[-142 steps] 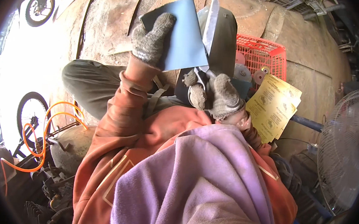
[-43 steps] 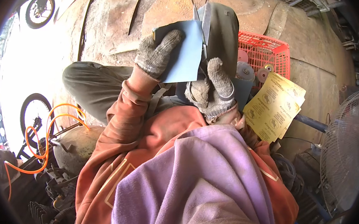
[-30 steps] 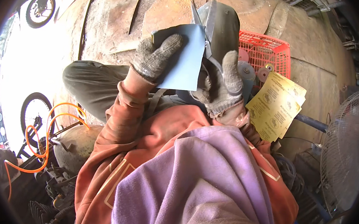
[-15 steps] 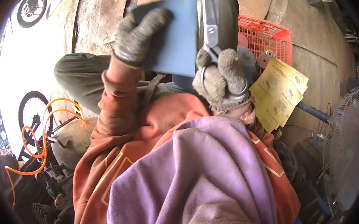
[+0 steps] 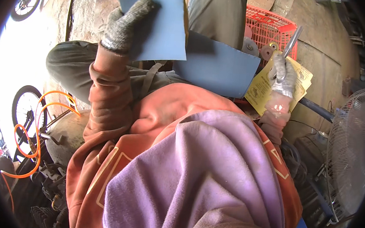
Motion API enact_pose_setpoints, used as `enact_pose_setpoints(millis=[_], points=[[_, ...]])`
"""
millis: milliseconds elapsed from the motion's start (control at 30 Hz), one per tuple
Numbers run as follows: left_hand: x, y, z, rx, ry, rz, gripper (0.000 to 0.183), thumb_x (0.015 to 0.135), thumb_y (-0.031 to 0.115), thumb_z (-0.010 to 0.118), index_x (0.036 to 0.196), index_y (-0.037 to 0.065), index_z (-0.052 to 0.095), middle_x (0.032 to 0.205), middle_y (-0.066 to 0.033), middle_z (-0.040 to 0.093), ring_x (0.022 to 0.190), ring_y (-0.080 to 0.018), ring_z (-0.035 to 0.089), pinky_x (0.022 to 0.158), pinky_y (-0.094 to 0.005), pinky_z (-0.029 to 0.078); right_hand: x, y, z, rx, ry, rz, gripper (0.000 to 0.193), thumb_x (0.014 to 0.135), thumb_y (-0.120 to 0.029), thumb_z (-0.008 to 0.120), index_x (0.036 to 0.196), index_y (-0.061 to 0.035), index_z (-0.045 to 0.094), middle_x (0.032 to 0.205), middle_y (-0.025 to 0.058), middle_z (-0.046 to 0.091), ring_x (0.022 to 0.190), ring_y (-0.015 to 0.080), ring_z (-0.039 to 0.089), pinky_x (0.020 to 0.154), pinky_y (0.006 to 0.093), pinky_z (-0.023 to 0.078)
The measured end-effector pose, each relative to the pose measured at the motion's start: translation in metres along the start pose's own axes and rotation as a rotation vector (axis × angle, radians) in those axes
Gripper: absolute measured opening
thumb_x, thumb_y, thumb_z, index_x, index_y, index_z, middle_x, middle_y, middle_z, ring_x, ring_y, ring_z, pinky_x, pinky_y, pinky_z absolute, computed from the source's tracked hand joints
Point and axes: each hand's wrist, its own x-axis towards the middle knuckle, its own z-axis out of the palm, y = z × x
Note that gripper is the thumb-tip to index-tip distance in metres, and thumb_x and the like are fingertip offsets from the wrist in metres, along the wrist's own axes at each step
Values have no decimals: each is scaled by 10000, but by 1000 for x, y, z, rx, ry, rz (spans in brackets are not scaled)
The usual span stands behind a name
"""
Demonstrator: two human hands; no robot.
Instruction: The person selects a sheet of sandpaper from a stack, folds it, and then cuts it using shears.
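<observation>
Left hand (image 5: 127,25), in a coarse grey knitted glove, fingers curled over the edge of a blue sheet (image 5: 163,23): flat, matte, thin, roughly rectangular, held up in front of the person's raised knees. Second blue sheet (image 5: 217,67): same matte stock, lying across the lap just below and to the right of the first, its lower corner pointed. Right hand (image 5: 283,76), same grey knit glove, closed around a slim metal tool (image 5: 292,40) of dull silver, which stands up out of the fist; its exact kind cannot be told. Behind that hand, yellow printed papers (image 5: 262,85), slightly creased, and a red plastic basket (image 5: 271,29) of open lattice holding round metal discs. Clothing: orange sleeves and a lilac fleece cloth (image 5: 195,174). Floor (image 5: 323,43): rough, stained concrete. Surroundings: a wire-grilled fan (image 5: 351,147) at right; orange hose (image 5: 33,133) coiled and a bicycle wheel (image 5: 24,107) at left, in strong daylight.
</observation>
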Motion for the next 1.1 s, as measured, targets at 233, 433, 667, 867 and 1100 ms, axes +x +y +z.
enact_pose_setpoints(millis=[233, 433, 667, 867, 1100], points=[[12, -9, -1, -67, 30, -48, 302, 897, 133, 767, 1168, 31, 683, 1077, -79, 717, 1010, -194, 682, 926, -321, 546, 83, 186, -62, -1063, -77, 33, 305, 939, -301, 675, 973, -2, 724, 695, 133, 677, 540, 276, 650, 522, 385, 505], [14, -13, -24, -127, 20, -18, 340, 889, 104, 741, 1202, 3, 656, 1120, -106, 701, 1076, -234, 661, 1021, -349, 509, 60, 171, -29, -1254, -398, -97, 390, 868, -402, 681, 976, -36, 761, 916, 176, 756, 952, 346, 736, 840, 428, 551], [5, -16, -25, -64, -119, -5, 382, 896, 169, 721, 1235, 15, 636, 1124, -106, 689, 1061, -233, 656, 986, -365, 518, 23, 68, -34, -1078, -244, -256, 311, 895, -143, 743, 1195, -82, 690, 981, 129, 730, 908, 299, 695, 815, 374, 528], [-4, -4, 23, 34, -241, -46, 552, 876, 231, 748, 1356, 18, 576, 1180, -123, 689, 1052, -258, 680, 963, -392, 550, -47, -69, 32, 65, -354, -354, 377, 933, -183, 755, 1230, 22, 648, 937, 88, 708, 756, 126, 664, 679, 252, 556], [-17, 6, 55, 22, -358, 39, 462, 884, 179, 733, 1302, 7, 638, 1133, -88, 717, 1021, -202, 688, 934, -338, 548, -63, -90, 123, 109, -813, -441, 439, 957, -313, 733, 1224, 31, 676, 1053, 77, 724, 938, 127, 631, 860, 278, 501]])
